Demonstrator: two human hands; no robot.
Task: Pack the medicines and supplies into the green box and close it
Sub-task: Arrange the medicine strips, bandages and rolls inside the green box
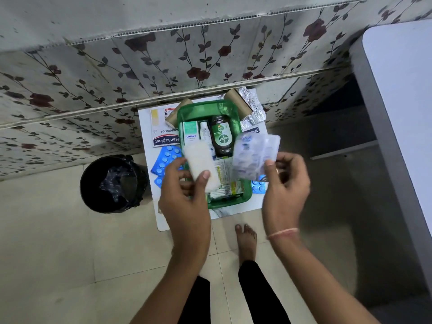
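You are standing over a small white rectangular board (236, 212) that lies on the tiled floor against the flowered wall. To its left, just off the board, stands one round black bin lined with a black bag (113, 184).

The open green plastic box (243, 198) takes up the middle of the board. Inside it, along the far end, you have three things side by side: one green and white Optibex carton (190, 134), one slim white tube (205, 133), and one dark Dettol bottle with a green label (221, 135). A printed carton (225, 174) lies at the near end of the box.

Round the box on the board: one Hansaplast plaster box in white, red and blue (163, 130) near the left edge, a second one partly hidden on the right, two brown cardboard rolls (238, 104) at the far edge, one crumpled silver foil strip (253, 108) at the far right corner, and blue tablet blister strips (167, 157) by both long sides, too overlapped for you to count.

Your left hand (185, 202) holds one white rectangular gauze-like pad (201, 163) over the box, thumb pinching it against the fingers. Your right hand (286, 190) pinches one clear blister sheet (256, 155), blurred, between thumb and fingertips above the box's right rim.
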